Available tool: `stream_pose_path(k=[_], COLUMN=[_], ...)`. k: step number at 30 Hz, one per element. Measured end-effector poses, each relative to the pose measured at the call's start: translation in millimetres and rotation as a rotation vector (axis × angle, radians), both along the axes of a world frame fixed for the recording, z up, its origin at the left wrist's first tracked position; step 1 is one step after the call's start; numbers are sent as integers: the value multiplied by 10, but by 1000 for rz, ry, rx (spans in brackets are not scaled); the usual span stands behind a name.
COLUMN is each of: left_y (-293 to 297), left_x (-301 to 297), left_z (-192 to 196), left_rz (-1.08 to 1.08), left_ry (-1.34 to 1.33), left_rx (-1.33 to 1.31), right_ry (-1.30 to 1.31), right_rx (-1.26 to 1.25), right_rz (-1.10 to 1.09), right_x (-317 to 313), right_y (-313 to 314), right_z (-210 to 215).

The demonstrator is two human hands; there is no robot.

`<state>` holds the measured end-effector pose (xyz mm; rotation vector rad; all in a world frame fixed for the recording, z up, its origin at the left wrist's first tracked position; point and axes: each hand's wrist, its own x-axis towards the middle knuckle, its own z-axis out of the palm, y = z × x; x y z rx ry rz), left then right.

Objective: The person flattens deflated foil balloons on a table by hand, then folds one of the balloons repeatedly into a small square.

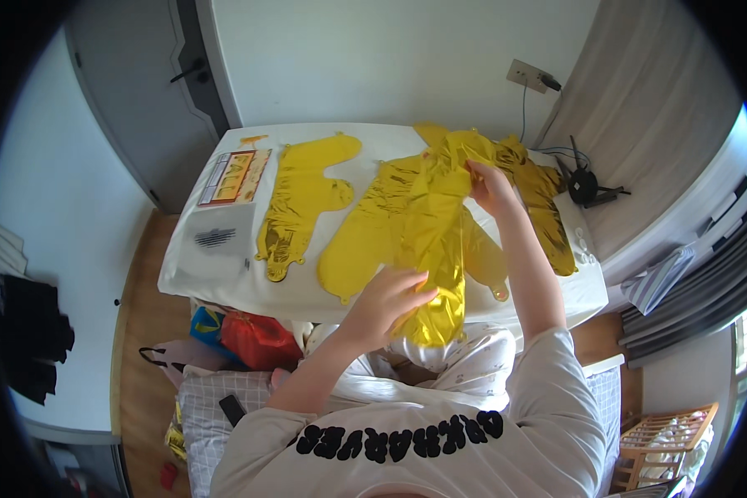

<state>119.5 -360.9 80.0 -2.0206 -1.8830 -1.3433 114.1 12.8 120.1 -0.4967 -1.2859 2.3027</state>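
A crinkled gold foil balloon, flat and uninflated, is held up lengthwise in front of me. My right hand pinches its upper end between thumb and fingers. Against its lower left side lies my left hand, fingers stretched out and apart; whether they press on the foil I cannot tell. Beneath it, another flat gold foil balloon rests on the white-covered table. To the left is a gold letter-shaped foil balloon spread flat, and to the right more gold foil lies bunched.
A printed card package and a clear plastic bag lie at the table's left. A black router stands off the right edge. Below are a red bag and a phone on the checked bedding.
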Motion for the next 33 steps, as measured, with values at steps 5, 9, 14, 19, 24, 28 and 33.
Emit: stream_pose_path(k=[5,9,14,19,24,28,33], left_y=[234,339,374,417,476,437,463], left_x=[-29,-77,-116,-97,-101,-113,-116], left_z=[-79,-213,-319,-227,-267,-389,-505], left_rz=[189,232,267,286,267,283,269], left_ry=[149,154,183,83,85,101,63], left_rx=[-208,-316,-412,-429,-437,-462,-439], right_ry=[-29,-265,-287,-299,-331,-429,-442], right_rx=[-66,1,-63,-10,140,615,1271], right_rz=[4,-40,-96,-79,-29,-102,-275], right_x=[-539,-681,-761,-827,-796,-639,245], right_y=[415,635,733,696,786,609,70], right_z=[-458,-717,-754,-652,-620,-480,-527])
